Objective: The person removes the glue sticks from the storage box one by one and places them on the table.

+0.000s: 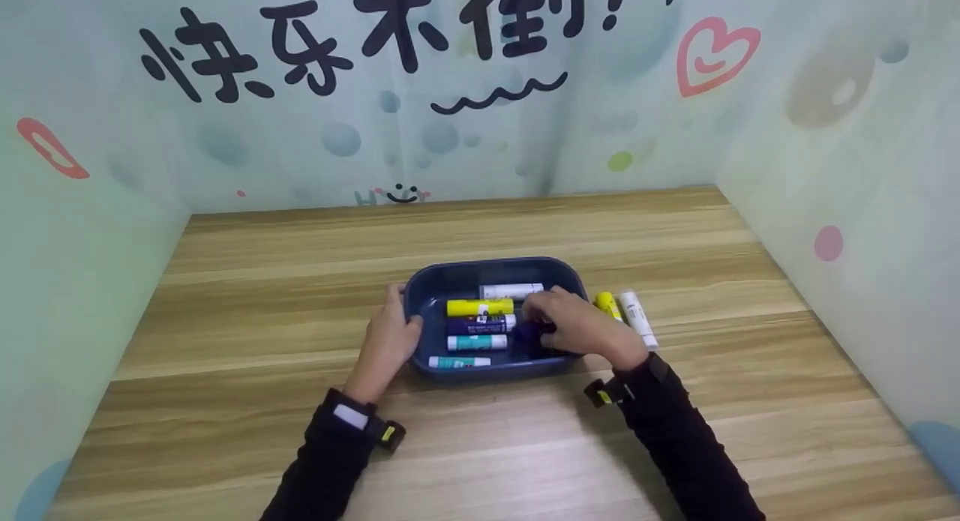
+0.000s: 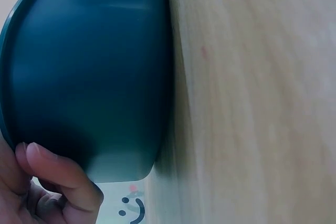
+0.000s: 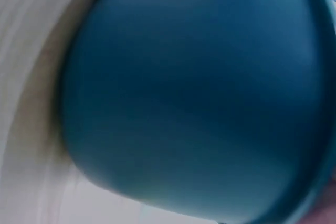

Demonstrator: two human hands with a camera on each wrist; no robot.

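A dark blue plastic bin [image 1: 457, 279] sits on the table. My left hand [image 1: 388, 337] grips its left end, thumb at the rim; the left wrist view shows fingers [image 2: 65, 174] bent against the outer wall. My right hand [image 1: 574, 322] reaches over the right end and holds a dark purple glue stick [image 1: 531, 332], largely hidden under the fingers. In the bin, a white glue stick [image 1: 511, 291], a yellow one [image 1: 480, 307], a purple one with a white end [image 1: 478, 324] and two teal-and-white ones [image 1: 477, 342] lie roughly parallel. The right wrist view is mostly bin wall [image 3: 194, 93].
Just right of the bin, a yellow glue stick [image 1: 608, 304] and a white one [image 1: 639, 320] lie on the wooden table [image 1: 300, 266], partly beyond the right wrist. Printed panels [image 1: 480, 154] stand along the back and both sides of the table.
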